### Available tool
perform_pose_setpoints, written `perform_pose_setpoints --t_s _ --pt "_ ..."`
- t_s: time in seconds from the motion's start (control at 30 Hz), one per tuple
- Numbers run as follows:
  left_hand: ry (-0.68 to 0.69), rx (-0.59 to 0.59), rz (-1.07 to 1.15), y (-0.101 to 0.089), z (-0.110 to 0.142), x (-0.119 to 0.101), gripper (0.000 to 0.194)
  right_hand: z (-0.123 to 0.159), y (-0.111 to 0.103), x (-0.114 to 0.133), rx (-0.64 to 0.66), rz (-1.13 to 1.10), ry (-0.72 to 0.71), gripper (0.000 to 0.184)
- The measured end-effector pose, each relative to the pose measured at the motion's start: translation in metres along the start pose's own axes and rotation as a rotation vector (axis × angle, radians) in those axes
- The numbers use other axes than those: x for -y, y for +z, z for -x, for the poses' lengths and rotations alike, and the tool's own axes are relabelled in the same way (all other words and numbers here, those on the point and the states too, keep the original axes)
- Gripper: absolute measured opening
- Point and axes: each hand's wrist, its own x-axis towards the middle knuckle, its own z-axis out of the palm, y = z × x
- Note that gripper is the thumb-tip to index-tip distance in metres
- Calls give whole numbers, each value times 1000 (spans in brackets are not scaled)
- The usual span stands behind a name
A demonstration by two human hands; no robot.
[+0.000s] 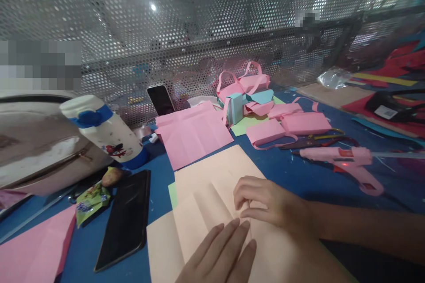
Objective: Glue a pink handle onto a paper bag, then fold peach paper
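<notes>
A peach paper sheet (202, 185) with folded flaps lies on the blue table in front of me. My left hand (221, 252) rests flat on it at the bottom, fingers stretched out and held together. My right hand (268, 203) comes in from the right, its fingers curled and pressing on a fold of the peach paper just above the left fingertips. A creased pink sheet (191, 135) lies behind the peach one.
A black phone (124, 219) lies at left, beside a snack packet (89, 201), a white bottle (106, 130) and a beige bag (36, 146). Pink paper bags (285, 124), a teal box (235, 107), scissors (312, 141) and a pink glue gun (345, 161) sit at right. Perforated metal screen behind.
</notes>
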Motion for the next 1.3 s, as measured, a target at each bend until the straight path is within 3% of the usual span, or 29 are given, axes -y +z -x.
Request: perform_pose_setpoints --t_s 0.07,0.17,0.27,0.4,0.47,0.57,0.8,1.03,1.2,1.3 --pt "16 44 -19 2 3 0 39 1 -4 0 1 47 -45 18" --pt "-14 76 -21 2 6 -1 46 5 -12 7 20 300 -143 30" --pt "-90 73 23 -1 5 -5 45 11 -19 20 203 583 -239 28" --pt "-146 79 39 -3 3 -7 43 22 -24 30 359 834 -202 27" --pt "-77 82 19 -2 4 -5 46 27 -28 29 355 876 -185 41" --pt "-25 86 -6 0 5 -1 49 32 -35 26 315 906 -167 47" --pt "-96 67 14 1 4 -3 45 30 -41 24 293 926 -114 39" --pt "-95 52 12 3 7 -5 48 21 -44 28 389 949 -12 44" --pt "-74 78 27 1 8 -6 53 24 -35 21 283 995 -17 28" --pt "-40 109 69 -4 5 -3 68 23 -28 22 256 1056 25 28"
